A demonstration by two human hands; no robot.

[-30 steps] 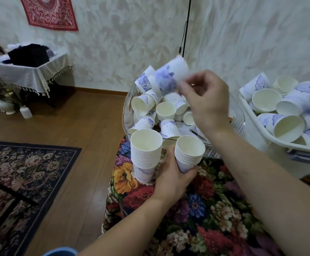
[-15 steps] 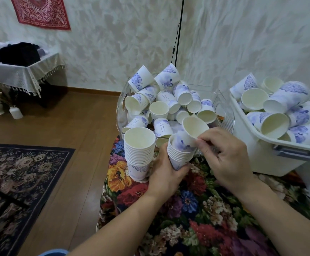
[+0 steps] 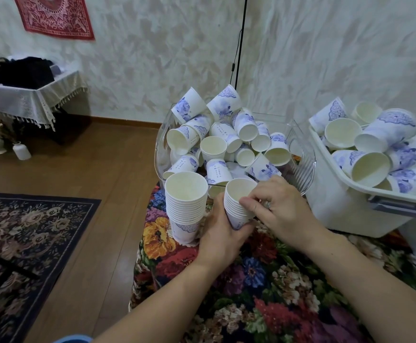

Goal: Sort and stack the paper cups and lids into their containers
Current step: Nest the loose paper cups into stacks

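Two stacks of nested white paper cups with blue flower print stand at the near left corner of a desk covered in a dark floral tapestry cloth (image 3: 264, 280). The taller stack (image 3: 186, 206) stands free on the cloth at the left; about a dozen rims show, too tightly packed to count exactly. The shorter stack (image 3: 239, 206), just beside it on the right, shows roughly eight rims. Two containers sit behind them. A clear plastic ribbed tub (image 3: 303, 164) holds a loose heap of about twenty of the same cups (image 3: 226, 142), lying at all angles and piled above its rim. A white plastic bin with a grey handle (image 3: 350, 209), at the right, holds at least eight larger cups (image 3: 370, 167), partly cut off by the edge of the view. The heap in the clear tub rises directly behind both stacks. The left hand (image 3: 223, 233) wraps the lower part of the shorter stack from the left and below, its fingers curled round the cups. The right hand (image 3: 283, 206) comes in from the right, thumb and fingers pinching the top rims of that same stack. To the left lie a wooden floor, a patterned rug (image 3: 28, 238) and a cloth-draped side table (image 3: 28, 97).
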